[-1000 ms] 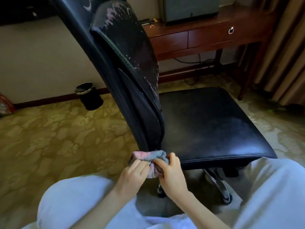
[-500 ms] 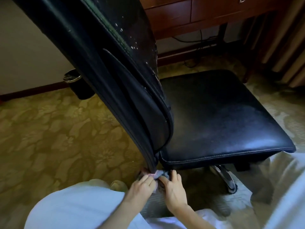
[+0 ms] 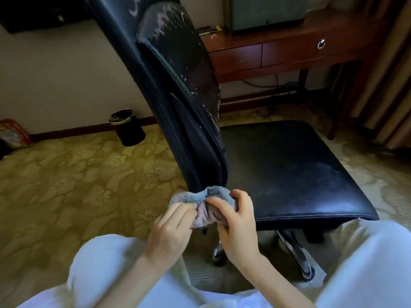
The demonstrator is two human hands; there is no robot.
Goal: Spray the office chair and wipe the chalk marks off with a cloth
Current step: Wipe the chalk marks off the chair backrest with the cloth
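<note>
A black office chair (image 3: pixel 287 170) stands in front of me, its backrest (image 3: pixel 178 90) leaning up to the top left. Pale chalk marks (image 3: pixel 164 23) and white specks show on the backrest's upper front. A grey-blue cloth (image 3: pixel 209 203) is bunched at the foot of the backrest, by the seat's near left corner. My left hand (image 3: pixel 171 232) pinches its left side and my right hand (image 3: pixel 238 225) grips its right side. No spray bottle is in view.
A black waste bin (image 3: pixel 127 127) stands on the patterned carpet by the wall at left. A wooden desk (image 3: pixel 289 52) with drawers and cables beneath is behind the chair. Curtains (image 3: pixel 391 74) hang at right. My knees in white trousers (image 3: pixel 106 267) frame the bottom.
The view has tilted back up after dipping down, so the backrest's chalked top shows again. Both hands have stayed on the cloth at the backrest's foot and have reworked their grip.
</note>
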